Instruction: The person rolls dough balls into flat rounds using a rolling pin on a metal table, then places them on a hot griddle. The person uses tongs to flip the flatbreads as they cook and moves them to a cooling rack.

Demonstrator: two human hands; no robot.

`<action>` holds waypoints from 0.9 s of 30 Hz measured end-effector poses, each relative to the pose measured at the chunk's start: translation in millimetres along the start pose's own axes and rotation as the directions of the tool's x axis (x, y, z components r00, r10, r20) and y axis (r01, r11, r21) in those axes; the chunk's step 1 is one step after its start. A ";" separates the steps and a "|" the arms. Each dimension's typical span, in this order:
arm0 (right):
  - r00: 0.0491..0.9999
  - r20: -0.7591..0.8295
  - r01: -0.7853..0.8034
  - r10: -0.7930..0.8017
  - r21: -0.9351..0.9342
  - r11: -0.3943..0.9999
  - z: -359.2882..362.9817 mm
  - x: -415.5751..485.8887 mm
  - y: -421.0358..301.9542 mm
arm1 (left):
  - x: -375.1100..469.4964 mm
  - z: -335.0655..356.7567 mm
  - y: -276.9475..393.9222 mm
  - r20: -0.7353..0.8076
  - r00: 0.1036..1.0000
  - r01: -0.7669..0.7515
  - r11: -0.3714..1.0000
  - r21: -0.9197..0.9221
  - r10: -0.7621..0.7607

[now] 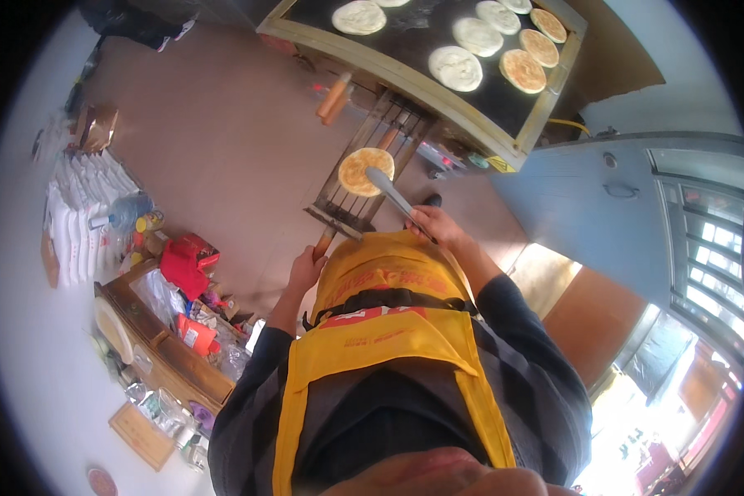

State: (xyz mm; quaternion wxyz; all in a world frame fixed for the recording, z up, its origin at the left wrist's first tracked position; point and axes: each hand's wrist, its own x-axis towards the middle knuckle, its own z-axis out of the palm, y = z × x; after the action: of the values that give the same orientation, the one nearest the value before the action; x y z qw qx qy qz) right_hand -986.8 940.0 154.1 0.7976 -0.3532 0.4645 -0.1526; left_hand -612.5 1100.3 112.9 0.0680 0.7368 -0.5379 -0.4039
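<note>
My left hand point(307, 268) is closed around the wooden handle point(325, 242) of a metal rack drawer point(341, 201), which is pulled out from under a griddle. In my right hand point(435, 224) is a pair of metal tongs point(397, 197). Their tip overlaps a browned round flatbread point(358, 168) above the rack's bars. Whether the tongs pinch the bread or only touch its top, I cannot tell. On the dark griddle point(403, 43) beyond lie several pale dough rounds point(456, 68) and 3 browned flatbreads point(522, 71) along the right side.
The griddle's raised metal frame point(372, 53) borders the work on the far side. Other wooden handles point(333, 99) jut out below it. White sacks point(77, 217) and a cluttered wooden cabinet point(161, 335) stand left. A blue-grey door point(595, 192) is at right. Someone's shoes point(177, 36) show top left.
</note>
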 end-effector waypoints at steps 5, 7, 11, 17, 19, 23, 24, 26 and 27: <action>0.988 -0.147 0.058 -0.046 0.079 0.995 -6.7 44.4 15.1 | -18.9 -1.8 -15.6 -0.044 0.999 0.008 1.000 -0.010 -0.009; 0.970 -0.233 0.102 -0.062 0.164 0.981 -20.0 62.8 18.0 | -15.8 -1.5 -12.5 -0.046 0.999 0.003 1.000 -0.004 -0.004; 0.902 -0.414 0.248 -0.121 0.269 0.931 -25.4 96.5 -14.2 | -15.1 -3.4 -13.5 -0.060 0.998 -0.004 0.999 -0.037 0.002; 0.965 -0.264 0.015 0.011 0.098 0.995 -28.1 56.8 -34.3 | -11.0 -8.9 -15.1 0.018 0.998 0.060 0.997 -0.039 -0.060; 0.957 -0.287 0.037 -0.031 0.016 0.999 -18.6 1.3 -49.9 | -12.1 -10.9 -15.3 0.044 0.993 0.107 0.993 -0.049 -0.105; 0.828 -0.554 0.109 -0.094 -0.005 0.994 -50.4 -67.7 -133.2 | -15.3 -13.4 -12.9 0.039 0.993 0.113 0.993 -0.039 -0.112; 0.790 -0.592 0.274 -0.161 0.106 0.956 -93.6 -50.6 -124.8 | -11.0 -13.7 -10.8 0.032 0.996 0.087 0.996 -0.035 -0.086; 0.719 -0.694 0.340 -0.042 0.297 0.892 -151.0 -17.6 -136.2 | -11.0 -9.5 -20.0 0.043 0.993 0.112 0.992 -0.053 -0.110; 0.703 -0.711 0.395 -0.004 0.386 0.833 -172.3 0.4 -147.0 | -7.5 -8.4 -22.5 0.047 0.991 0.125 0.990 -0.062 -0.122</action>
State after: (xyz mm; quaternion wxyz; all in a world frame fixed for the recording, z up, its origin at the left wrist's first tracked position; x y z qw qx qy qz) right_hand -1120.3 763.6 202.5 0.6106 -0.0966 0.6236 -0.4784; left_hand -591.0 1113.2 110.3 0.0553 0.7574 -0.4790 -0.4404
